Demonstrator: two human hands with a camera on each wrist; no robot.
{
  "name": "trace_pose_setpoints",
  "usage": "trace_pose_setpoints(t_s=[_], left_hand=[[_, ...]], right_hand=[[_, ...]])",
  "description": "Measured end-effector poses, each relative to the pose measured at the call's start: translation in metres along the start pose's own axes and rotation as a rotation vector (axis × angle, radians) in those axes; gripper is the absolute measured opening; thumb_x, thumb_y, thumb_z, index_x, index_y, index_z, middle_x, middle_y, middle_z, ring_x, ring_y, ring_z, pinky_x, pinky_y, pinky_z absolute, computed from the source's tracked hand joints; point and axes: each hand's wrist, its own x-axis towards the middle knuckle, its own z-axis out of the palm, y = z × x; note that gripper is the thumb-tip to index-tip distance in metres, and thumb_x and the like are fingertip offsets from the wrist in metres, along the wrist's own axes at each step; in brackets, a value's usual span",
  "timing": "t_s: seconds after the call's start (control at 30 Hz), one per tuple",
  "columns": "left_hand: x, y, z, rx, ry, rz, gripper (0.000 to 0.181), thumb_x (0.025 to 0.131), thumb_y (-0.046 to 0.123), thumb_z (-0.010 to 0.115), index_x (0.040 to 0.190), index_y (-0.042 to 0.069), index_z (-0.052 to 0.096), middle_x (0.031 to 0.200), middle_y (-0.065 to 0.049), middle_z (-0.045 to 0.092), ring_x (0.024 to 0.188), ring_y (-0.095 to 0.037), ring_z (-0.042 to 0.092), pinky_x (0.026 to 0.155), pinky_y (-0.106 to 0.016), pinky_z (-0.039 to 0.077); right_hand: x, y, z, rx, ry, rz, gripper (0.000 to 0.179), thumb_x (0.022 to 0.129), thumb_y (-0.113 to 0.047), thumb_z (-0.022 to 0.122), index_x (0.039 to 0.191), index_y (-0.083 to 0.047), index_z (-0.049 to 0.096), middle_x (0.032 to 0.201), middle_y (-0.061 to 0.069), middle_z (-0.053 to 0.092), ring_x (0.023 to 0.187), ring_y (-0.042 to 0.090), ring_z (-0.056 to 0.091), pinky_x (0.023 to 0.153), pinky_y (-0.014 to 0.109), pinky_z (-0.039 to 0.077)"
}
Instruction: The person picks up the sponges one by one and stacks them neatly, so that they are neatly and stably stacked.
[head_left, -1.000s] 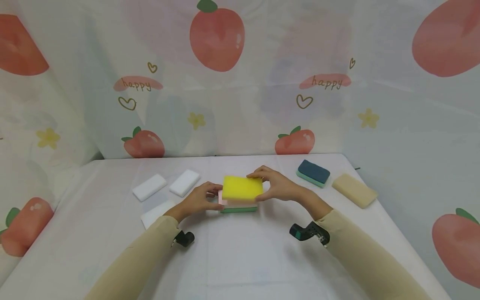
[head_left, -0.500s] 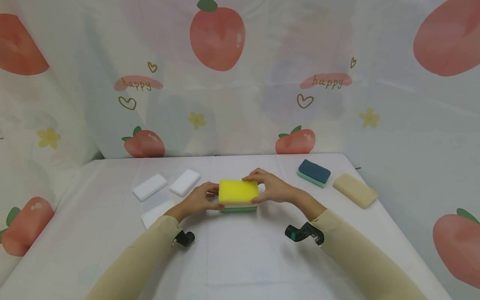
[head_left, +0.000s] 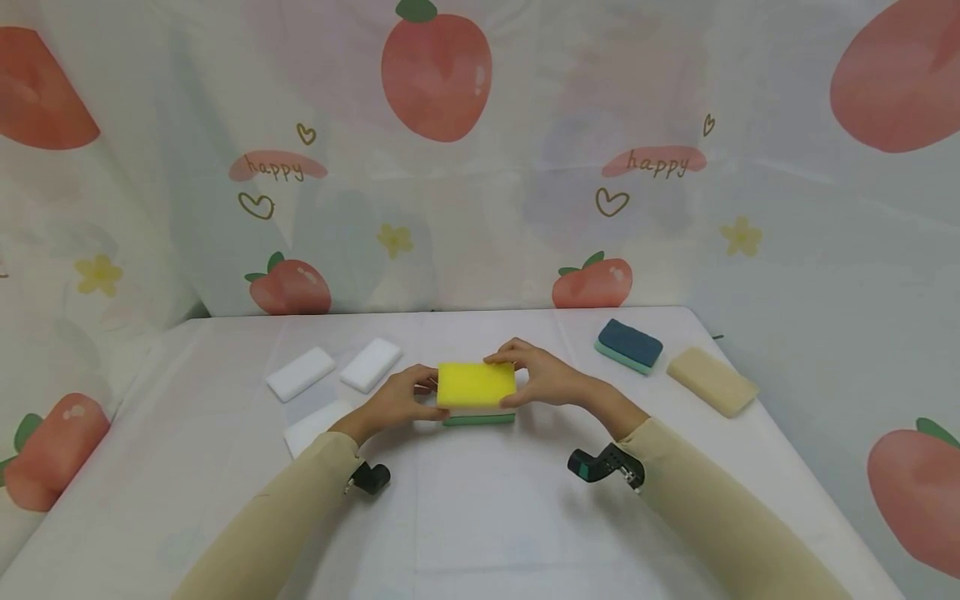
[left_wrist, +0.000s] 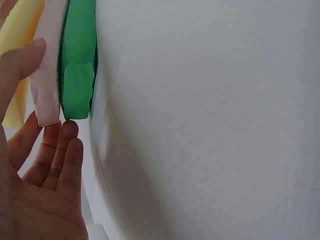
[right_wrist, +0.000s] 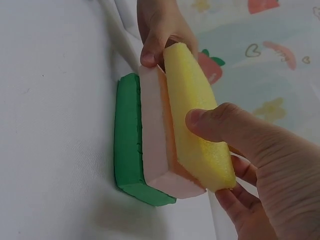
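Observation:
Three block-shaped sponges are stacked in the middle of the table: a green sponge (right_wrist: 128, 145) at the bottom, a pink sponge (right_wrist: 154, 120) above it, and a yellow sponge (head_left: 476, 385) on top. My right hand (head_left: 551, 377) pinches the yellow sponge at its right end, thumb on the near edge and fingers on the far one. At the left end of the stack, my left hand (head_left: 396, 400) steadies the pink sponge, its thumb (left_wrist: 31, 57) on the near side. The other left fingertips touch the ends of the pink and green sponges.
On the left of the white table (head_left: 480, 517) lie three white sponges, one far left (head_left: 300, 375), another beside it (head_left: 371, 365), and the nearest white sponge (head_left: 315, 425) partly behind my left arm. A blue-and-green sponge (head_left: 630, 343) and a tan sponge (head_left: 711, 382) lie at the right.
My right hand has moved the yellow sponge slightly left and down onto the pink one, lining it up with the stack. My left hand stays in place.

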Motion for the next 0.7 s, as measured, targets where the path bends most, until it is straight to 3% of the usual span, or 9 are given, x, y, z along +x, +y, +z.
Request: trace_pose_setpoints(t_s=[0.7], left_hand=[[0.0005,-0.0017,-0.0002,0.017,-0.006,0.02,0.065,0.076,0.028,0.086,0.132,0.008,0.059,0.125,-0.003,0.058,0.117,-0.022,0.056,0.105,-0.039,0.044]], right_hand=[[-0.0016,0.0014,0.0007,-0.001,-0.011,0.017,0.064,0.078,-0.025,0.083,0.137,-0.015,0.059,0.128,0.004,0.053,0.121,0.025,0.05,0.107,0.052,0.041]])
